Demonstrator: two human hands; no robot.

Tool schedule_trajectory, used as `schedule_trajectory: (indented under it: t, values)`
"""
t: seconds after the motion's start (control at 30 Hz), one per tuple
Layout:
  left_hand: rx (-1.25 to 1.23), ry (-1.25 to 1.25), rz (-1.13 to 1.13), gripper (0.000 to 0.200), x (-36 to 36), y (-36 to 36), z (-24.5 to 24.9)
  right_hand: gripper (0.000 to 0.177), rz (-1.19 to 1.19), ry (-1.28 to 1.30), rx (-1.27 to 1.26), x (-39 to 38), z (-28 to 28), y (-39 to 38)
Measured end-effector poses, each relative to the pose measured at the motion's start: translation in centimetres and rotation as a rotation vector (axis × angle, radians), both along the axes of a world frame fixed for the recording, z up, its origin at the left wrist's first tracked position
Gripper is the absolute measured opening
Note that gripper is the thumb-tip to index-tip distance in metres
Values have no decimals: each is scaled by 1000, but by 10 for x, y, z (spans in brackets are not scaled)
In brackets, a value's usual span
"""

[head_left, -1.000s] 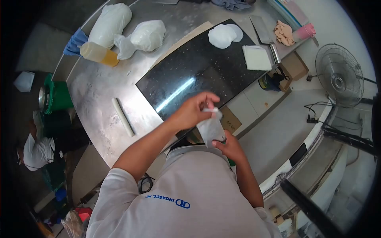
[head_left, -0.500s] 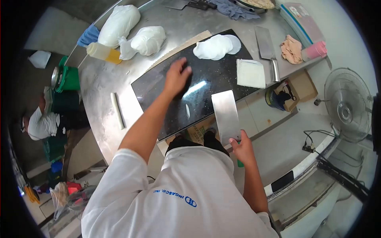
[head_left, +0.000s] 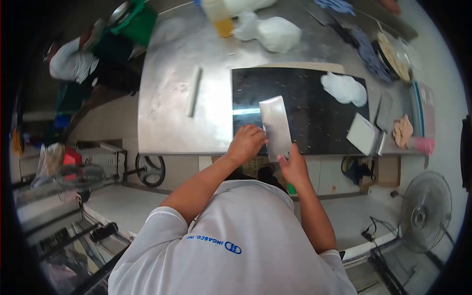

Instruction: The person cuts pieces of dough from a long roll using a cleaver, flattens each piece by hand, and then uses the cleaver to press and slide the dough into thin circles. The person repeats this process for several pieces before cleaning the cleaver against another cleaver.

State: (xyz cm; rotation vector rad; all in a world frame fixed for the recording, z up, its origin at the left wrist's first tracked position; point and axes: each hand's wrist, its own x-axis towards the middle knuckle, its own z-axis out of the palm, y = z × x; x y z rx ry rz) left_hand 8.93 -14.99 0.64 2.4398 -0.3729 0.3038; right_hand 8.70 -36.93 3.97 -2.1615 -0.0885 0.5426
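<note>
My right hand point(head_left: 295, 166) grips a broad cleaver point(head_left: 276, 125) low at its handle, with the blade pointing away from me over the near part of a black board point(head_left: 314, 113). A bit of green shows below that hand. My left hand point(head_left: 247, 144) is at the blade's left edge, fingers curled together; whether they pinch anything is hidden. White, flat, round pieces point(head_left: 344, 88), perhaps dough wrappers, overlap at the board's far right corner. A folded white cloth point(head_left: 361, 133) lies at its near right. Left of the board rests a pale rolling pin point(head_left: 194, 92).
On the steel table point(head_left: 164, 108) stand a bottle of yellow liquid point(head_left: 219, 19) and a tied white bag point(head_left: 279, 34). Another cleaver point(head_left: 384, 110), a peach cloth point(head_left: 403, 132) and a pink container point(head_left: 424, 144) are at right. A fan point(head_left: 425, 211) stands beyond; a co-worker point(head_left: 73, 61) is at left.
My left hand has come back from over the board to the cleaver's blade, its fingers now curled. The cleaver now lies over the board's near part. The view has turned.
</note>
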Motion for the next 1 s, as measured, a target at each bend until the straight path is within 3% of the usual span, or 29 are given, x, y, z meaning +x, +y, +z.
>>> schedule_trajectory:
  t: [0.1,0.17,0.2,0.27,0.4,0.5,0.57,0.67,0.7,0.77,0.8,1.0]
  values:
    - [-113,39,-13,15,-21,37,5,38,66,70,105,-11,9,28]
    - [-484,330,222,13,-37,56,11,37,27,113,122,-21,10,56]
    - [-503,327,226,13,-42,67,12,35,-13,159,151,-26,10,71]
    - [-791,388,359,19,-47,91,13,35,-20,90,151,-37,1,101]
    - [-961,505,324,26,-55,135,26,33,-77,29,201,-49,10,157]
    - [-816,582,192,26,-49,173,8,31,-114,186,234,-52,34,175]
    - [-1180,489,366,21,-40,196,0,30,-140,194,238,-55,37,177]
    - [-885,520,482,16,-27,229,9,28,-193,176,215,-64,34,172]
    - [-894,519,476,16,-25,230,6,27,-213,151,200,-67,34,171]
    - [-463,210,397,19,-24,233,-3,27,-248,148,199,-73,34,167]
    - [-384,183,385,24,-21,233,-8,27,-285,148,204,-76,34,167]
    - [-253,154,313,22,-12,225,-15,22,-412,142,347,-85,45,160]
